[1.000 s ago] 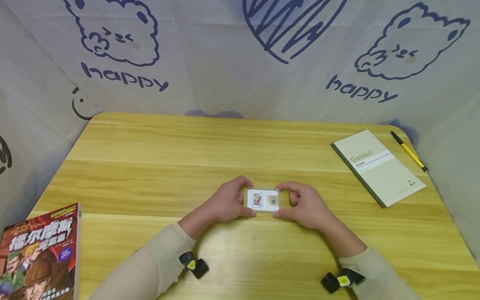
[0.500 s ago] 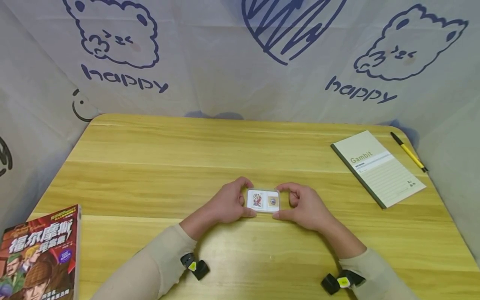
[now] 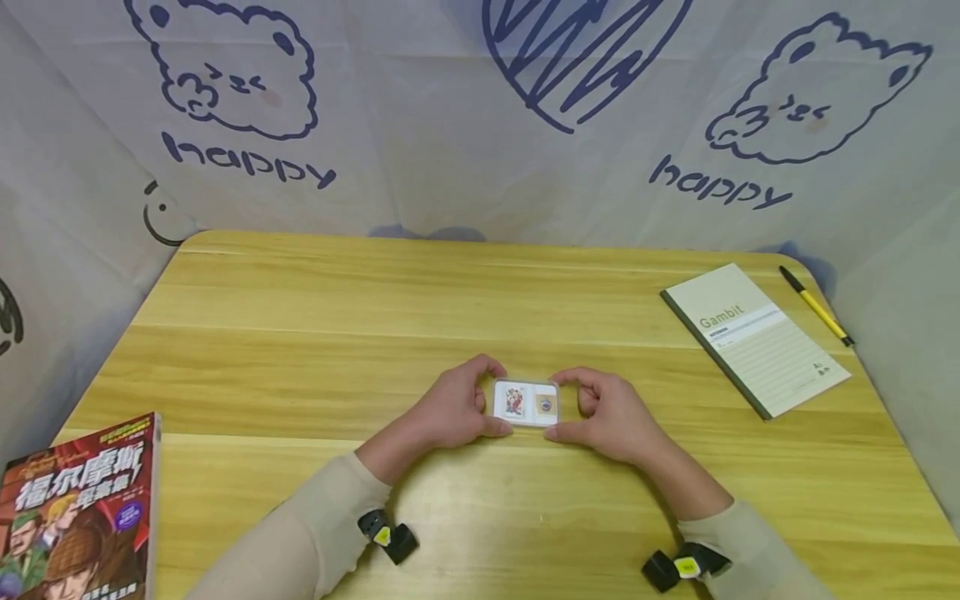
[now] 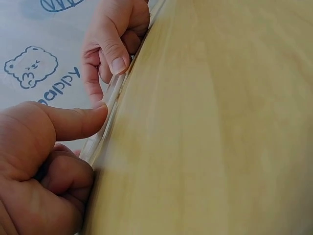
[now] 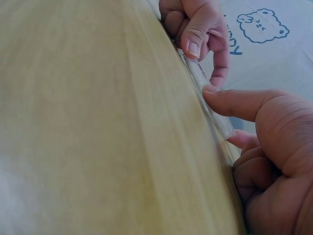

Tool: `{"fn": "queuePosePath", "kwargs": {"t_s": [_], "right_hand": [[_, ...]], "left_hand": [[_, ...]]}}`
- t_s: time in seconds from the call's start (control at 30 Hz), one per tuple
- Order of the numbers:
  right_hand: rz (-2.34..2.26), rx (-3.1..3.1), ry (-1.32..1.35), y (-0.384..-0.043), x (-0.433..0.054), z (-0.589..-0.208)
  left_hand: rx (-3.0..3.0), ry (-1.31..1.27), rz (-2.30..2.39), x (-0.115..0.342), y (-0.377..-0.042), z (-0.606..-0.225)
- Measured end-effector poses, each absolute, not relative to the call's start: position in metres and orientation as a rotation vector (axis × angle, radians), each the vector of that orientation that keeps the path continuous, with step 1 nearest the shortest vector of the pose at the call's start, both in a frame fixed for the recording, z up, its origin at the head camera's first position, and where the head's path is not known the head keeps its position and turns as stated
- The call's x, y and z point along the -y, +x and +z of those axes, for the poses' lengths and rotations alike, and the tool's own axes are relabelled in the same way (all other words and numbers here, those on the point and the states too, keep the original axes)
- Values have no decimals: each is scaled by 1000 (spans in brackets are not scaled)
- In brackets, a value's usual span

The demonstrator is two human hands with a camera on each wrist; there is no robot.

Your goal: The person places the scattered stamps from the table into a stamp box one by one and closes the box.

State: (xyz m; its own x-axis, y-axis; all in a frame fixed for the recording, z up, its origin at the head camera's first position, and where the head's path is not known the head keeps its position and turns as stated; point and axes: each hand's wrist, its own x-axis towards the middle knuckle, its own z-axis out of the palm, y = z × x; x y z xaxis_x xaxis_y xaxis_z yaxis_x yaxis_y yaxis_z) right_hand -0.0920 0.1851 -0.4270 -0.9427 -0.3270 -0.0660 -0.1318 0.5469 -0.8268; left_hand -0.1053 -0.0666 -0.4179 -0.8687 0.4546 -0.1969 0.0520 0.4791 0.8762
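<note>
A small flat clear plastic case point(image 3: 527, 403) with a white inside lies level between both hands, at or just over the wooden table. Two small pictures show through its top, a colourful figure on the left and a tan one on the right. My left hand point(image 3: 456, 407) pinches the left end, thumb on the near edge and index finger on the far edge. At the opposite end my right hand point(image 3: 613, 412) pinches it likewise. The left wrist view shows the case's thin edge point(image 4: 111, 100) from the side. In the right wrist view that clear edge point(image 5: 215, 117) runs beneath my right thumb.
A notebook point(image 3: 757, 342) lies at the table's right, with a yellow and black pen point(image 3: 817, 307) beyond it. A red comic-style book point(image 3: 82, 508) is at the front left. A white cloth point(image 3: 420, 125) with drawings hangs behind the table point(image 3: 337, 292).
</note>
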Motion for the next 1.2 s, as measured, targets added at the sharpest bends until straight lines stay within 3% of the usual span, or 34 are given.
{"fn": "queuePosePath", "kwargs": {"t_s": [1.2], "right_hand": [[-1291, -2602, -349, -94, -183, -426]], "left_hand": [[-2372, 406, 1299, 63, -106, -419]]}}
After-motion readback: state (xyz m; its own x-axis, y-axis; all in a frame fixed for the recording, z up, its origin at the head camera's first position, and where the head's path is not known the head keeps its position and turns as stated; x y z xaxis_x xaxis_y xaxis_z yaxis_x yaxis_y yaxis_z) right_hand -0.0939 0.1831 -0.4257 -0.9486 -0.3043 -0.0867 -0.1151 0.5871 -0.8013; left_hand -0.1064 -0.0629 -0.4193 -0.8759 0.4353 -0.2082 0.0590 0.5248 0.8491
